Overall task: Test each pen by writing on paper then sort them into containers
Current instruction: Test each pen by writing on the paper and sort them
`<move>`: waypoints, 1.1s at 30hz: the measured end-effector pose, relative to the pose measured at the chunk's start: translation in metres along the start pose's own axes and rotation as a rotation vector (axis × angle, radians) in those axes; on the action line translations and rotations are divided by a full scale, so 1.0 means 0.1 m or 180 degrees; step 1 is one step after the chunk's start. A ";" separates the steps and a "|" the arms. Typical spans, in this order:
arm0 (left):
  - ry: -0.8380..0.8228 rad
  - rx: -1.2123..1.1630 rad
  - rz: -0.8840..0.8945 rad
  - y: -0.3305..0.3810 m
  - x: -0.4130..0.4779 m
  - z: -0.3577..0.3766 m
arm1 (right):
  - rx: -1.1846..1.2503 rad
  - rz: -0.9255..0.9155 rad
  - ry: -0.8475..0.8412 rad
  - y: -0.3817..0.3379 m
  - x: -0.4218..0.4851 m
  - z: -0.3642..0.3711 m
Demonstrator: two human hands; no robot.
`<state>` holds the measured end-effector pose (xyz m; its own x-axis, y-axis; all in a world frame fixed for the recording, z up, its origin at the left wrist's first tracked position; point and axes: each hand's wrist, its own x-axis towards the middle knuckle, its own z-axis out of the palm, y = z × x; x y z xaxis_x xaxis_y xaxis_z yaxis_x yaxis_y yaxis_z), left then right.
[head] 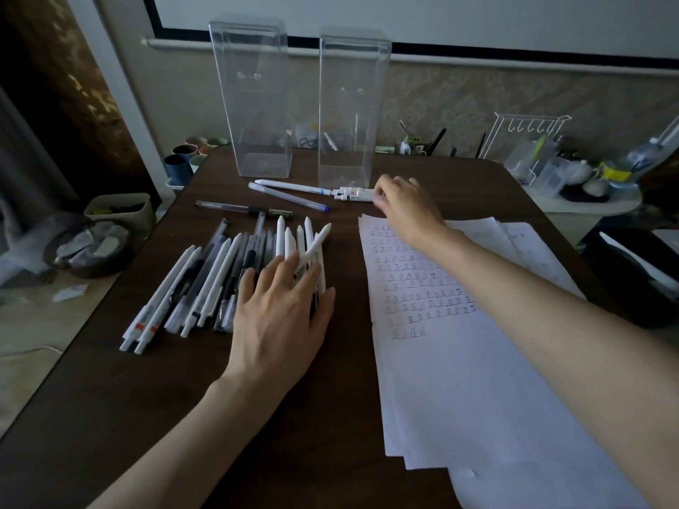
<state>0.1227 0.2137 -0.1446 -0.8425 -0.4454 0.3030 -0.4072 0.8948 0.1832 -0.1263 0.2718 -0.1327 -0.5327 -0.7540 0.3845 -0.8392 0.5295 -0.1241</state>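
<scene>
Table [147, 416]: dark wood; bears all items below.
Paper [459, 361]: loose white stack on the table's right half, its upper part covered in rows of written marks. The right forearm crosses over it.
Left container [253, 104]: tall, clear, upright at the far edge.
Right container [349, 112]: same kind, near it on the right.
Pen pile [205, 284]: white, clear and black pens lying side by side, left of the paper.
Left hand [283, 306]: fingers straight and spread, resting flat on the pile's right side.
Right hand [408, 211]: fingers curled down at the white pens [349, 194] before the right container; pinch or mere touch cannot be told.
Loose pens [288, 197]: three, lying between pile and containers.
</scene>
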 end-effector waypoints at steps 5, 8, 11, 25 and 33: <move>0.0147 -0.0758 0.0930 0.12 -0.05 -0.08 | 0.0187 -0.0148 0.0293 -0.07 -0.41 -0.38; -0.0398 -0.1167 0.1977 0.25 -0.15 -0.09 | 0.0140 0.0007 0.0093 -0.06 -0.82 -0.59; -0.0991 -0.1059 0.2546 0.28 -0.24 -0.02 | 0.0349 0.0118 0.0207 -0.10 -1.19 -0.74; -0.0944 -0.0930 0.2566 0.31 -0.28 -0.04 | 0.1106 -0.0359 0.1404 -0.14 -1.60 -0.61; -0.1265 -0.0705 0.2710 0.42 -0.33 -0.03 | 0.3442 0.1234 0.0457 -0.22 -1.62 -0.71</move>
<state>0.1345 0.2658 -0.1442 -0.8992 0.4294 0.0847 0.4368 0.8689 0.2329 -0.0141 0.4097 -0.1271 -0.8156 -0.5260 0.2411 -0.3151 0.0542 -0.9475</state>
